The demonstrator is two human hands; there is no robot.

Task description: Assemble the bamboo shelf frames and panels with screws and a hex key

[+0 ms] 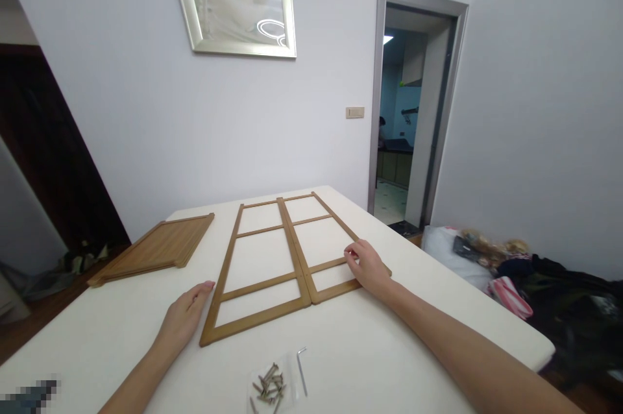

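Far left, the stacked slatted panels [160, 245] are lying on the white table [399, 349]. Next, the left hand [182, 316] is resting beside the left wooden frame [263, 287], fingers sitting close together; whether they're touching it, I cannot tell. That frame is lying flat, and nearer the camera a clear bag of screws [268, 386] is sitting just beside an L-shaped hex key [302, 372]. The right wooden frame [311, 219] is lying alongside its partner, and over its right rail the right hand [370, 268] is curling, thumb and forefinger narrowing; their grip I cannot tell.
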